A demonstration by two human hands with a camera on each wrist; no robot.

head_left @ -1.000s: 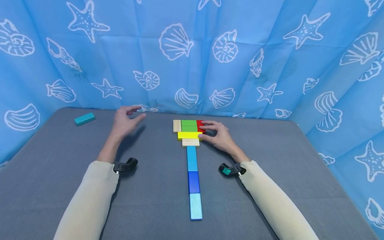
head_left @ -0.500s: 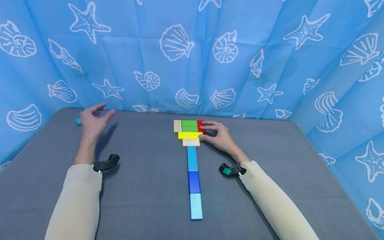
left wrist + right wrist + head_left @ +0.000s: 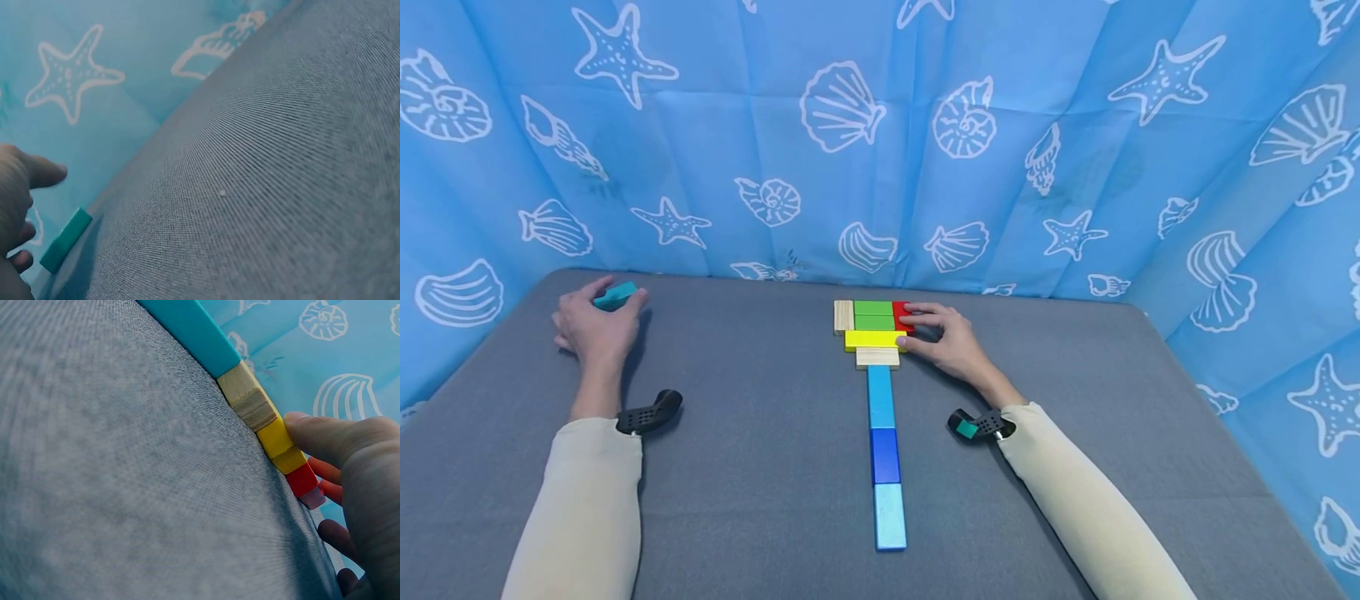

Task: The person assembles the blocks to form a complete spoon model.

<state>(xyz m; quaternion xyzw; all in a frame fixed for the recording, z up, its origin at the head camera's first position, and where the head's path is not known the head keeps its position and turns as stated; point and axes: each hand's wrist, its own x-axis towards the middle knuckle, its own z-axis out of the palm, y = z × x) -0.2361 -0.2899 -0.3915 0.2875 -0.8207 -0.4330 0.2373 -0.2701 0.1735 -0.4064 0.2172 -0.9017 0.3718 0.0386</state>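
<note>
At the table's far left, my left hand (image 3: 597,327) bends its thumb and fingers around a teal wooden block (image 3: 617,295), thumb at the right end and index finger at the left. The left wrist view shows the same block near the fingertips; exact contact is hard to see there. My right hand (image 3: 951,342) rests at the right side of an arrangement of blocks. Its thumb touches the end of the yellow block (image 3: 872,339) and its fingertips lie on the red block (image 3: 901,313), partly covering it. Two green blocks (image 3: 873,315) lie beside the red one.
A plain wood block (image 3: 844,317) closes the arrangement's left side; another plain block (image 3: 877,357) lies below the yellow. Light blue (image 3: 881,397), dark blue (image 3: 886,457) and pale blue (image 3: 891,517) blocks run toward me. A patterned curtain (image 3: 880,150) hangs behind the grey table (image 3: 760,467).
My left hand has moved left across the table to the teal block, and its fingers have come in around it. The right hand has stayed at the yellow and red blocks.
</note>
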